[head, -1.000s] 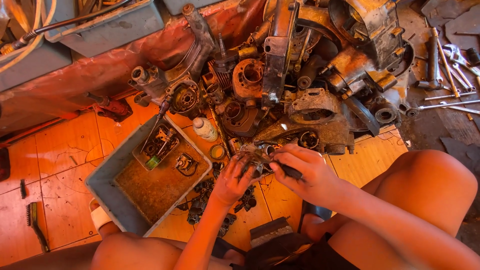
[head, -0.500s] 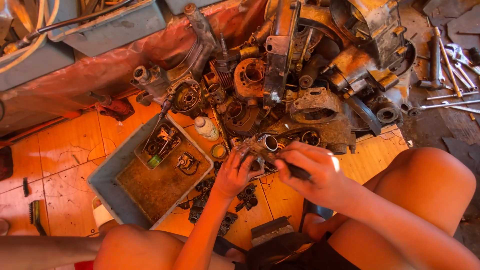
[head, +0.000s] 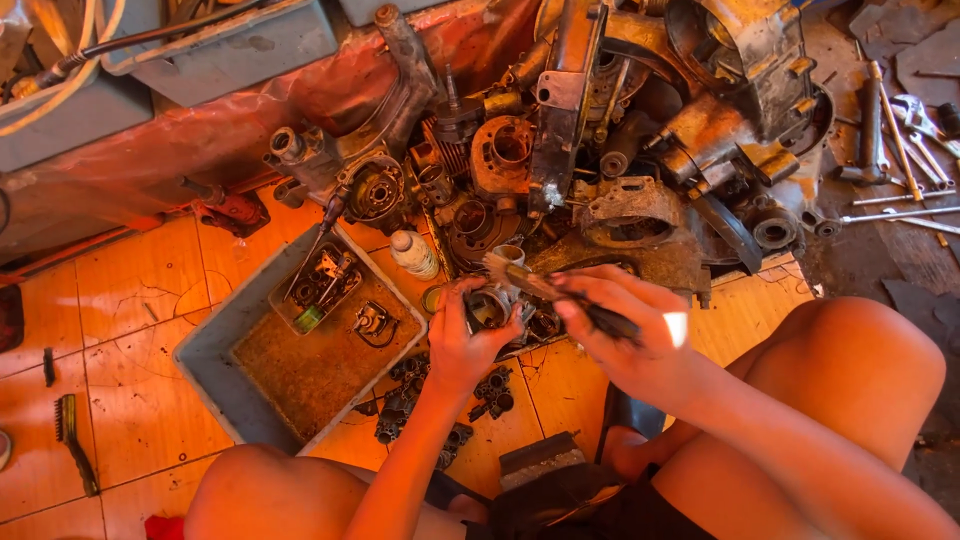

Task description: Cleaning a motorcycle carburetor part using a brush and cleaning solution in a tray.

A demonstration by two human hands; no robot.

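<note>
At the far left a wire brush (head: 75, 440) is lying on the orange tiled floor (head: 140, 290), well apart from the hands. Next to the right, a grey tray (head: 215, 375) is sitting on the tiles, holding a smaller dish of small parts (head: 318, 290) in its upper corner, and a small white bottle (head: 414, 254) is standing just beyond the tray's right rim. Further right, the left hand (head: 462, 345) is closing around a small round metal engine part (head: 490, 306), holding it up just above the floor in front of the heap of dismantled engine pieces (head: 600, 170). Beside it, the right hand (head: 625, 335) is gripping the dark handle of a brush (head: 555, 292), whose bristled end is touching the top of the part. Below the hands, small dark components (head: 430, 400) are lying scattered on the tiles. At the far right, wrenches and rods (head: 900, 150) are resting on dark ground beyond the person's bent knee (head: 860, 360)
</note>
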